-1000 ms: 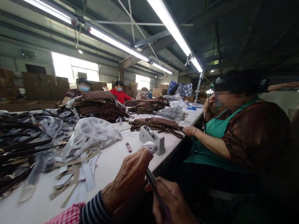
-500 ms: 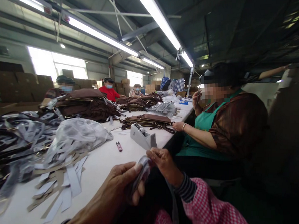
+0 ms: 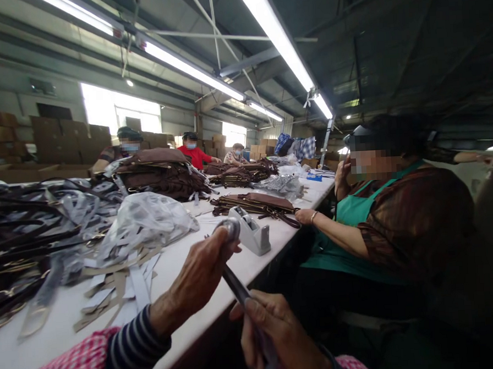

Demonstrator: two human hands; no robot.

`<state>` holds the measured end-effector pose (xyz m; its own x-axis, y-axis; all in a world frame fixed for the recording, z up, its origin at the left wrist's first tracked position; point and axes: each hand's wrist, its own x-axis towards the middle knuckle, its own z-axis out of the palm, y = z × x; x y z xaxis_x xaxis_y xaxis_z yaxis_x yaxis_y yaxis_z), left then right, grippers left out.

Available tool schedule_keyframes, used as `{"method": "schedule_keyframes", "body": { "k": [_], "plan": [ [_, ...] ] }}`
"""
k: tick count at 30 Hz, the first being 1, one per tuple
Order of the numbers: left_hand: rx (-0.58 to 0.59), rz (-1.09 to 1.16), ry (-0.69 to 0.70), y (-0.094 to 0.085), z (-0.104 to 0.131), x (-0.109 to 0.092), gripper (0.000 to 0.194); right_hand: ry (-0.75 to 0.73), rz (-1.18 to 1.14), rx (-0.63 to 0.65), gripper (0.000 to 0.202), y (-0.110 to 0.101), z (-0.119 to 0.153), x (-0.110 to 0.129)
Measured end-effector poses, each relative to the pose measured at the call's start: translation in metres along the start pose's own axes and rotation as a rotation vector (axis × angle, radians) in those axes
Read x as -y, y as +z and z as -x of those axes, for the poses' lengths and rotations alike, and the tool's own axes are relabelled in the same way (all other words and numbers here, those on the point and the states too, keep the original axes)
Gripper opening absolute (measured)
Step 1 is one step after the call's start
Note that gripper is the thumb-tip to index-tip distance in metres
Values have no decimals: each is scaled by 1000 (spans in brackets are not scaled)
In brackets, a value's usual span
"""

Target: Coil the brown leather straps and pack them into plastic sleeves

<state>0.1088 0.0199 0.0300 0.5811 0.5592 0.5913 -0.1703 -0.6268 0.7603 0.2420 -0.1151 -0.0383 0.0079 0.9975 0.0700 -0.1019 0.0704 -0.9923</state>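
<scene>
1. The white table (image 3: 174,260) runs away from the camera, its long working edge slanting from the bottom of the view toward the room's far end
2. The left hand (image 3: 196,283) is raised over the table near that edge, its fingers closed on 1 end of a dark strap (image 3: 236,284), where a glossy, pale bit shows at the fingertips; what that bit is, I cannot tell
3. The right hand (image 3: 276,329) is just outside the same edge, thumb and fingers wrapped around the strap lower down, so the strap slants between the 2 hands
4. A grey tape dispenser (image 3: 253,233) stands close to the working edge, just beyond the left hand
5. Behind it, brown bags (image 3: 258,202) lie flat, reaching to that edge, where a co-worker in a green apron (image 3: 357,206) sits with 1 hand at them
6. Toward the opposite edge are dark straps (image 3: 21,218), crumpled clear plastic (image 3: 149,220), loose white and tan strips (image 3: 105,294) and a tall brown pile (image 3: 157,175)
7. 3 masked people, 1 in a red top (image 3: 193,156), are beyond the piles
8. Cardboard boxes (image 3: 62,139) stack up below bright windows (image 3: 121,108), and tube lights (image 3: 275,34) hang under the dark roof
</scene>
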Motion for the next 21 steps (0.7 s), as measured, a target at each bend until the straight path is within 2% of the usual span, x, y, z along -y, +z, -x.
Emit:
{"method": "schedule_keyframes", "body": {
  "k": [2, 4, 7, 10, 12, 15, 18, 21],
  "plan": [
    [159, -212, 94, -8, 16, 15, 21, 19, 23, -44, 50, -17, 6, 23],
    [304, -337, 61, -16, 31, 19, 25, -23, 55, -111, 43, -35, 5, 47],
    [442, -365, -137, -24, 51, 4, 34, -120, 119, -152, 44, -60, -14, 75],
    [476, -152, -296, -23, 59, -20, 43, -228, 283, -155, 34, -73, -44, 77],
    [429, 74, -397, -19, 56, -32, 47, -285, 350, -161, 41, -67, -63, 63],
    [253, 428, -494, -13, 37, -42, 45, -291, 206, -224, 54, -33, -73, 30],
    [-16, 706, -461, -13, 4, -50, 36, -336, -12, -377, 54, 13, -67, 3],
    [-218, 857, -398, -17, -26, -57, 32, -421, -6, -490, 44, 41, -61, -10]
  ]
}}
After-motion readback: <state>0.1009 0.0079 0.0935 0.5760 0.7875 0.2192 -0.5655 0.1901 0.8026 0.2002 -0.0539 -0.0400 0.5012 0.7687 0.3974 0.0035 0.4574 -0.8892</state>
